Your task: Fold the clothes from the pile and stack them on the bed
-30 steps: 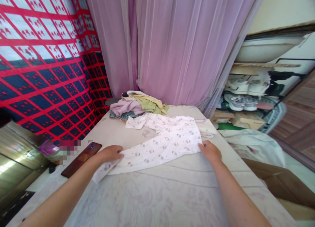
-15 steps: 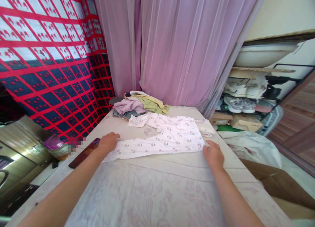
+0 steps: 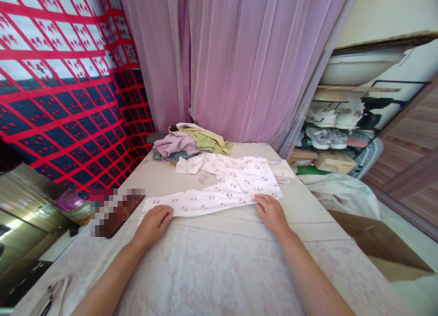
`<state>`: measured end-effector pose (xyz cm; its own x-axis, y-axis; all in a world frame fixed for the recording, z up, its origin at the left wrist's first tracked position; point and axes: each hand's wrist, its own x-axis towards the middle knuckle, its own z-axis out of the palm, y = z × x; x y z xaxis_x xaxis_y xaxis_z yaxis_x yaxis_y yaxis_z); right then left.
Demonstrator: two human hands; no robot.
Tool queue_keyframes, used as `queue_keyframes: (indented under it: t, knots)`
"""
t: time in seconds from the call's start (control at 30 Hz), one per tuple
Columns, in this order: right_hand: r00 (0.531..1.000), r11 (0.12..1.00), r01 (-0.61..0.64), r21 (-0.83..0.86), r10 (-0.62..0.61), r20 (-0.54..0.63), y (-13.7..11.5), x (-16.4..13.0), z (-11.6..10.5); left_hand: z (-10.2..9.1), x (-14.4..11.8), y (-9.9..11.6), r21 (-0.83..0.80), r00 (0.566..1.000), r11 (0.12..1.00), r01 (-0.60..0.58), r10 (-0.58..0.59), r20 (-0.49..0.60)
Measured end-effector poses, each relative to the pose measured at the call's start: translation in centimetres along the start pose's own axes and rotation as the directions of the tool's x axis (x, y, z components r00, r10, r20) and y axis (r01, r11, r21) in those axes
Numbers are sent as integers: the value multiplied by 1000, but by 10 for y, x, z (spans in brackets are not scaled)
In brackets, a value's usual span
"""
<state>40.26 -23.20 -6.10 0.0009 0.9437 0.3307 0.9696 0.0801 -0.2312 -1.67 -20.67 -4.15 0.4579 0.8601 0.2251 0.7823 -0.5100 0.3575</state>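
White printed pants (image 3: 236,188) lie spread on the bed, legs pointing left and waist at the right. Along their near edge, toward the left end of the near leg, my left hand (image 3: 155,223) has its fingers closed on the fabric. My right hand (image 3: 273,212) pinches the same near edge close to the waist, thumb below and fingers on top. The far leg rests unheld near a clothes pile (image 3: 191,143).
A dark phone (image 3: 119,221), partly pixelated, lies left on the bed. Folded pale cloth (image 3: 283,169) sits behind the pants. Purple curtains (image 3: 236,65) hang behind the bed. A shoe rack with sneakers (image 3: 328,138) and an open cardboard box (image 3: 386,243) stand right.
My right hand has shifted left along the pants' near edge, away from the waist corner. My left hand has moved slightly nearer to me and right. The view has shifted a little.
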Motion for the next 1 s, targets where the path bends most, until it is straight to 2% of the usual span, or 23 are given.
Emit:
queue_keyframes:
  t: [0.07,0.2,0.3,0.37,0.43,0.5,0.57,0.6,0.67,0.73,0.8,0.9,1.0]
  knots:
    - [1000,1000,4,-14,-4,5,1,-4,-3,-5,-3,6,-5,999,1000,-22,22,30]
    - [996,1000,-13,-22,14,89,4,-9,-3,-11,-8,19,51,985,996,-66,57,160]
    - [996,999,-41,-30,44,82,2,-10,0,-11,-7,20,35,977,998,-58,50,207]
    - [998,998,-41,-39,43,39,-3,-8,1,-11,-4,14,12,983,1000,21,-23,180]
    - [1000,999,-22,-45,21,-19,-11,-7,4,-11,-1,1,13,988,989,145,-145,56]
    - [1000,998,-1,-61,-1,-29,-22,-7,9,-11,1,-16,48,957,961,272,-264,-120]
    - [999,995,1,-98,3,36,-31,-9,16,-11,1,-34,101,915,923,370,-344,-212]
    - [997,993,-9,-121,19,77,-36,-10,19,-11,1,-41,129,906,907,401,-372,-204]
    - [990,987,-33,-160,55,132,-41,-12,24,-12,0,-51,178,903,886,428,-411,-123]
    - [987,983,-42,-180,69,144,-43,-13,26,-14,-1,-53,189,908,889,416,-418,-33]
    - [987,981,-41,-191,70,145,-44,-14,26,-17,-1,-49,134,901,893,429,-433,2]
    - [987,978,-42,-204,72,142,-43,-14,26,-23,1,-42,-3,853,853,522,-522,-18]
    - [990,978,-40,-204,66,124,-41,-14,27,-30,2,-43,1,790,790,613,-613,-13]
